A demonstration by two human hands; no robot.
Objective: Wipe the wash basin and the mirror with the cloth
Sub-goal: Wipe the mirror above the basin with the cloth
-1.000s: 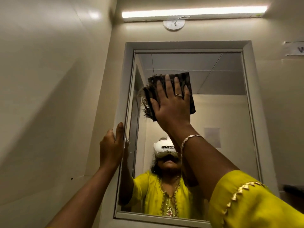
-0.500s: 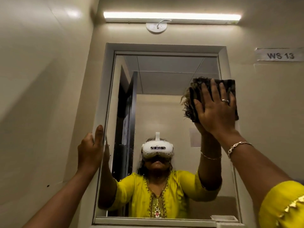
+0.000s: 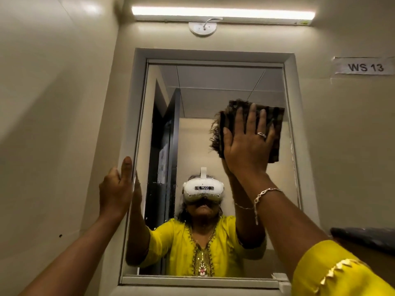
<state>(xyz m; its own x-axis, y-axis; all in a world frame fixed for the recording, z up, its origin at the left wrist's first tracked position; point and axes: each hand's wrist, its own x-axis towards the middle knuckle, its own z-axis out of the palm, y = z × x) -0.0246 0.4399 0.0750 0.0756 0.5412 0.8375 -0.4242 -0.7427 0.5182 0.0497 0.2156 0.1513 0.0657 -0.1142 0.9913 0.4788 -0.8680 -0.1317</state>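
Observation:
A wall mirror (image 3: 213, 92) in a pale frame fills the middle of the head view. My right hand (image 3: 248, 144) lies flat, fingers spread and straight, pressing a dark folded cloth (image 3: 275, 116) with a frayed left edge against the glass near the mirror's right side. My left hand (image 3: 116, 189) rests on the mirror's left frame edge, thumb pointing up along it. The wash basin is out of view.
A tube light (image 3: 222, 12) glows above the mirror. A paper label reading WS 13 (image 3: 364, 67) is stuck on the right wall. A dark ledge (image 3: 363, 236) juts out at the lower right. The left wall (image 3: 53, 124) stands close beside the mirror.
My right hand has slid the cloth from the mirror's upper left across to its right side, then slightly down. My left hand stays on the left frame edge.

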